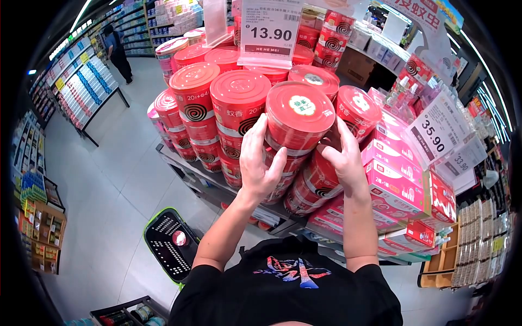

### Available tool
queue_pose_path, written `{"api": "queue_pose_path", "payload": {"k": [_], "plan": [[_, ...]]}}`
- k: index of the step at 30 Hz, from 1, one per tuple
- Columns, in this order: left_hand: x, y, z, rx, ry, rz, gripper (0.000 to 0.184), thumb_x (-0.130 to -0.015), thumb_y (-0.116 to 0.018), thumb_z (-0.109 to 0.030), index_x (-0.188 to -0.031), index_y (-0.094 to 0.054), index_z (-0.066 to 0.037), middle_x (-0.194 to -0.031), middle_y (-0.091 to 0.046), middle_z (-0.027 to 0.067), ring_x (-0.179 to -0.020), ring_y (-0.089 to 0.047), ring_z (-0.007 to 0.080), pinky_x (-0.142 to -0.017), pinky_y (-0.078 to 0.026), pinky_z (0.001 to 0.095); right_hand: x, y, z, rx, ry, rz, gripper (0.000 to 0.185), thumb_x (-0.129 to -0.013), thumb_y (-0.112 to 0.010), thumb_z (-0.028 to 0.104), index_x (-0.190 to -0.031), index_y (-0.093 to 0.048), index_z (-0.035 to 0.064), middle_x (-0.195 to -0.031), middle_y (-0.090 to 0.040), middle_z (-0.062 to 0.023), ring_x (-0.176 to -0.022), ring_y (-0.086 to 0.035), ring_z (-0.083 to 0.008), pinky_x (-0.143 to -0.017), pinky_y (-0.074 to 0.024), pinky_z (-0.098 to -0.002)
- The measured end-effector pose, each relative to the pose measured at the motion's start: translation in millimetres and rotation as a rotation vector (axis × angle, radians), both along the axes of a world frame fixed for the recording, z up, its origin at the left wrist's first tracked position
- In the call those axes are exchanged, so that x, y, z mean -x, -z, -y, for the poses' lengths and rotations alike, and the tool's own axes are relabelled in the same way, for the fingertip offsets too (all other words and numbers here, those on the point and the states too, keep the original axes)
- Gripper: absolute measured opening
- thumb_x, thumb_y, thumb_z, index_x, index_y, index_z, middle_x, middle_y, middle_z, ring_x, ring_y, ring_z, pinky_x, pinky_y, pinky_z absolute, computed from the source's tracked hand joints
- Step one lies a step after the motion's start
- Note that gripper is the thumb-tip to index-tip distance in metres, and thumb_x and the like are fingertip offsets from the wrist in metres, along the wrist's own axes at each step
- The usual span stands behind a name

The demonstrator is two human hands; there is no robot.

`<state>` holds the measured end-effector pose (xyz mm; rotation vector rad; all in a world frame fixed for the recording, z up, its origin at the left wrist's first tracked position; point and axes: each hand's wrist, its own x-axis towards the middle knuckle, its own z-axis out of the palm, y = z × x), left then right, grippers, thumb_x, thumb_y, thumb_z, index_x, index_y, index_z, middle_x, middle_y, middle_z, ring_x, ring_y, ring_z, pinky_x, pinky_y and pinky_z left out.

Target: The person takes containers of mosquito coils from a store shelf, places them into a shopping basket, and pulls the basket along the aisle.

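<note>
Both of my hands are at a red round tin [300,111] with a white and green label on its lid, at the front of a stack of similar tins. On the tin's left side lies my left hand [260,162], its thumb apart from its fingers. My right hand [343,156] is at the tin's right side, fingers spread and partly behind the tin. The tin sits between the two hands, on top of other red tins. Another red tin [240,89] stands just to the left.
Pink boxes [392,171] are stacked at the right. A price sign [270,33] stands above the tins. A black and green basket [169,252] holding a small round item is on the floor at lower left. A person [116,51] stands in the aisle at upper left.
</note>
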<state>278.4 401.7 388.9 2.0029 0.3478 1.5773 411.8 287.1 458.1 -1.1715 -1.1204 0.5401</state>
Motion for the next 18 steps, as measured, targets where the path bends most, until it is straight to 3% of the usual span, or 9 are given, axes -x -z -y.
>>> {"api": "queue_pose_path", "payload": {"k": [5,7,8,11,13,16,18], "plan": [[-0.5,-3.0,5.7,-0.013,0.082,0.056,0.060,-0.073,-0.056,-0.002,-0.128,-0.034,0.007,-0.127,-0.043,0.0205,-0.117,-0.043,0.0275,-0.099,-0.033,0.0362,1.4,-6.0,9.5,-0.008,0.018,0.024,0.060,-0.072,-0.051,0.002,-0.129,-0.033,-0.0044,-0.122,-0.047,-0.0128,-0.113,-0.045,-0.0194,-0.098,-0.0328,-0.0315],[-2.0,-2.5,9.6,0.078,0.273,0.161,0.059,-0.074,-0.052,0.000,-0.129,-0.031,0.009,-0.131,-0.038,0.0210,-0.119,-0.041,0.0265,-0.100,-0.032,0.0366,4.2,-6.0,8.5,-0.173,0.013,0.126,0.063,-0.076,-0.056,0.012,-0.131,-0.030,-0.0052,-0.125,-0.045,-0.0138,-0.117,-0.042,-0.0196,-0.100,-0.0291,-0.0319],[-1.2,-3.1,12.0,0.079,0.275,0.159,0.059,-0.074,-0.052,0.000,-0.129,-0.031,0.009,-0.131,-0.038,0.0210,-0.119,-0.041,0.0265,-0.100,-0.032,0.0366,6.0,-6.4,8.7,-0.172,0.015,0.124,0.063,-0.076,-0.056,0.012,-0.131,-0.030,-0.0052,-0.125,-0.045,-0.0138,-0.117,-0.042,-0.0196,-0.100,-0.0291,-0.0319],[5.0,-7.4,21.9,0.048,0.298,0.182,0.059,-0.075,-0.049,0.002,-0.130,-0.028,0.009,-0.134,-0.033,0.0215,-0.120,-0.041,0.0260,-0.099,-0.033,0.0373,11.7,-3.9,9.7,-0.308,-0.020,0.011,0.069,-0.082,-0.058,0.029,-0.132,-0.026,-0.0047,-0.128,-0.041,-0.0148,-0.119,-0.039,-0.0205,-0.101,-0.0265,-0.0323],[11.4,-8.5,27.5,0.029,0.208,0.217,0.059,-0.070,-0.057,-0.005,-0.124,-0.040,0.009,-0.126,-0.040,0.0261,-0.117,-0.042,0.0337,-0.099,-0.034,0.0385,20.9,-4.3,10.7,-0.311,0.006,-0.057,0.069,-0.082,-0.059,0.030,-0.132,-0.026,-0.0047,-0.127,-0.042,-0.0147,-0.119,-0.039,-0.0205,-0.101,-0.0267,-0.0325],[24.7,-11.5,34.3,0.022,0.224,0.235,0.055,-0.069,-0.056,-0.005,-0.120,-0.042,0.011,-0.126,-0.040,0.0269,-0.116,-0.043,0.0334,-0.098,-0.034,0.0381,30.4,-6.9,10.6,-0.317,0.037,-0.183,0.065,-0.082,-0.057,0.025,-0.131,-0.028,-0.0047,-0.126,-0.042,-0.0149,-0.117,-0.041,-0.0205,-0.100,-0.0284,-0.0327],[33.4,-8.9,36.5,0.023,0.216,0.258,0.051,-0.070,-0.054,-0.005,-0.117,-0.045,0.012,-0.125,-0.041,0.0255,-0.118,-0.041,0.0325,-0.099,-0.033,0.0377,34.2,-8.0,8.9,-0.269,-0.024,-0.287,0.071,-0.078,-0.057,0.026,-0.132,-0.024,-0.0044,-0.125,-0.042,-0.0169,-0.116,-0.044,-0.0222,-0.098,-0.0348,-0.0343]]}}
